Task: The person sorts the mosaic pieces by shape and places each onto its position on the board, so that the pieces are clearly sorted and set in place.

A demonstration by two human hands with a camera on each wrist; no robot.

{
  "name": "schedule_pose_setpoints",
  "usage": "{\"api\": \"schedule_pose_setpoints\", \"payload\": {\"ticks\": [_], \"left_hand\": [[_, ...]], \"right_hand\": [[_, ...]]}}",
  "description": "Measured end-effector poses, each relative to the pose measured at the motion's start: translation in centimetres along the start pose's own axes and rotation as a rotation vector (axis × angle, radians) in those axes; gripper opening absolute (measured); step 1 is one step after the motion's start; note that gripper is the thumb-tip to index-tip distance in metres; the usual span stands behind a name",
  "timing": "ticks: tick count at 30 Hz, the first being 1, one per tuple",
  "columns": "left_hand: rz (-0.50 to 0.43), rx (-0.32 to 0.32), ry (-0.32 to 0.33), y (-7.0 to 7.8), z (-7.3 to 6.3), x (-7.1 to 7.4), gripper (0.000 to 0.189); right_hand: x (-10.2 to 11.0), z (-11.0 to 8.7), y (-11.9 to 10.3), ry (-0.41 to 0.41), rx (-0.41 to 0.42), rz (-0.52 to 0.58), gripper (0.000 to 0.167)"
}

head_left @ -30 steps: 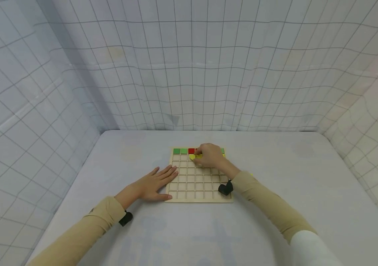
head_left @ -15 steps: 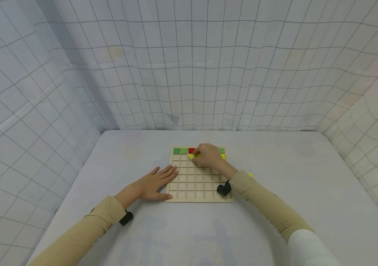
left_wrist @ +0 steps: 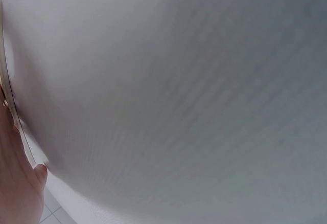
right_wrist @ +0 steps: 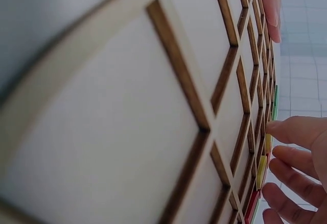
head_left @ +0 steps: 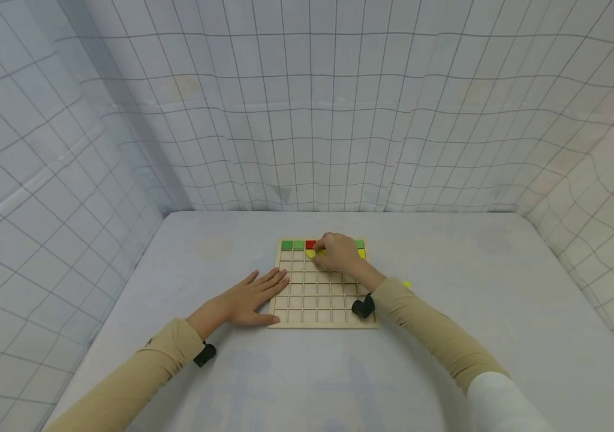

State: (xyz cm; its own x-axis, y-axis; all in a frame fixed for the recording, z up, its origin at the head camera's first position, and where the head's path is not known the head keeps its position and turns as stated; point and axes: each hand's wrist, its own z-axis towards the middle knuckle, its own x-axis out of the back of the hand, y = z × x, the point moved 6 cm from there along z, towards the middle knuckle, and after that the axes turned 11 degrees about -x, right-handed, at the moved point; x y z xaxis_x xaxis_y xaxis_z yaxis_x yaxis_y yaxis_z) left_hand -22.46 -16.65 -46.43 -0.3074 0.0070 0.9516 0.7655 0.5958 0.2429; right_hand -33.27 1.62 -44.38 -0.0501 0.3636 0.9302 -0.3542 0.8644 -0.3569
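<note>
A square wooden grid board (head_left: 323, 325) lies on the table. My right hand (head_left: 339, 252) reaches over its far part, thumb and index finger pinching a yellow tile (head_left: 310, 254) at a second-row cell, just below a red tile (head_left: 310, 245). In the right wrist view, the thumb of the right hand (right_wrist: 301, 157) meets this yellow tile (right_wrist: 268, 142) low at the grid. My left hand (head_left: 250, 300) rests with fingers spread on the board's left edge; the left wrist view catches only part of that hand (left_wrist: 20, 188).
Green tiles (head_left: 287, 245) fill the far row's left corner, and another green tile (head_left: 360, 245) sits near its right end. Below that one is a yellow tile (head_left: 362, 254). Beside the right forearm, a yellow piece (head_left: 406, 285) shows on the table. Gridded white curtains (head_left: 307, 120) enclose the table.
My right hand has shifted very slightly left, and the pinched yellow tile has moved a little left and up, closer under the red one. The left hand stays put.
</note>
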Motion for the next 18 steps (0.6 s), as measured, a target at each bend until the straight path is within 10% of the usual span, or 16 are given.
{"api": "schedule_pose_setpoints", "payload": {"ticks": [18], "left_hand": [[0.017,-0.019,0.015,-0.15,0.00,-0.16,0.085]], "right_hand": [[-0.29,0.12,-0.10,0.012,-0.002,-0.005,0.023]]}}
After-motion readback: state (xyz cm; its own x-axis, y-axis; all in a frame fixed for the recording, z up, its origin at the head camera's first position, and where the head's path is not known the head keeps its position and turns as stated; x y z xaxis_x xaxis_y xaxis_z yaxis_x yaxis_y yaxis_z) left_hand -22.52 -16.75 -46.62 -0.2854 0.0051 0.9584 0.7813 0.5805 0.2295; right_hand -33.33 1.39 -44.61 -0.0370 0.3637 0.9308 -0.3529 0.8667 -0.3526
